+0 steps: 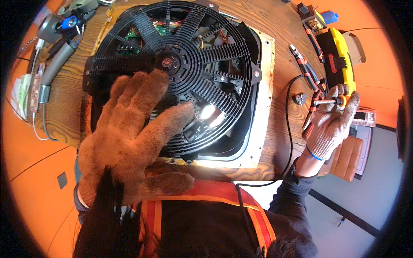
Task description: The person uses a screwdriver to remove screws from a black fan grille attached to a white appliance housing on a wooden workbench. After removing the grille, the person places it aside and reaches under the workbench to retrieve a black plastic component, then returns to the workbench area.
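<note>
A round black fan with a ringed grille point(202, 60) sits on a square housing with a pale, rust-marked flange point(262, 129); green circuit boards show through the grille. My left hand point(127, 129), in a dirty knit glove, is over the grille's lower left, fingers apart and nothing visible in them; whether they touch it is unclear. My right hand point(331, 129), also gloved, is off the housing at the right with its fingers round a screwdriver with an orange-yellow handle point(341, 101). Pliers point(297, 58) with red-and-black handles and a black plug point(300, 98) lie nearby.
The wooden tabletop point(64, 124) carries cables, a power strip point(39, 86) and a grey tube point(58, 64) at left. A black-and-yellow toolbox point(340, 60) and blue bottle point(329, 17) are at right. A black cord crosses the front edge. A brown padded seat point(347, 157) stands below right.
</note>
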A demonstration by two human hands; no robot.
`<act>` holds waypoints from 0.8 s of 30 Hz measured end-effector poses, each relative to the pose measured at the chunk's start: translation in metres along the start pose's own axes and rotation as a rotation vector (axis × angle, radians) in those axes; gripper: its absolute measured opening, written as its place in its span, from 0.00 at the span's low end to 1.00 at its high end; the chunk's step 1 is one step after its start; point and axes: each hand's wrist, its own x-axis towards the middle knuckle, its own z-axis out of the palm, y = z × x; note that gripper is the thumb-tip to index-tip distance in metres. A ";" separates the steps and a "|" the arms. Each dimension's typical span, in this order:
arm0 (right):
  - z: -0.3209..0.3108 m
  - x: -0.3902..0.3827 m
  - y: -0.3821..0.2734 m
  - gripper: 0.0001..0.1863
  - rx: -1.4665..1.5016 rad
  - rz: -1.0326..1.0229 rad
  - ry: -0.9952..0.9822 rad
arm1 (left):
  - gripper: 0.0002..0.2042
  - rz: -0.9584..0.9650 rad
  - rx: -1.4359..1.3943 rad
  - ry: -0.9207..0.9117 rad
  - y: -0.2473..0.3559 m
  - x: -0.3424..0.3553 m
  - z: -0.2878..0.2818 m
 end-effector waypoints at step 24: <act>-0.137 0.017 0.003 0.26 -0.756 -0.520 0.277 | 0.20 0.697 0.558 0.067 0.082 0.153 0.048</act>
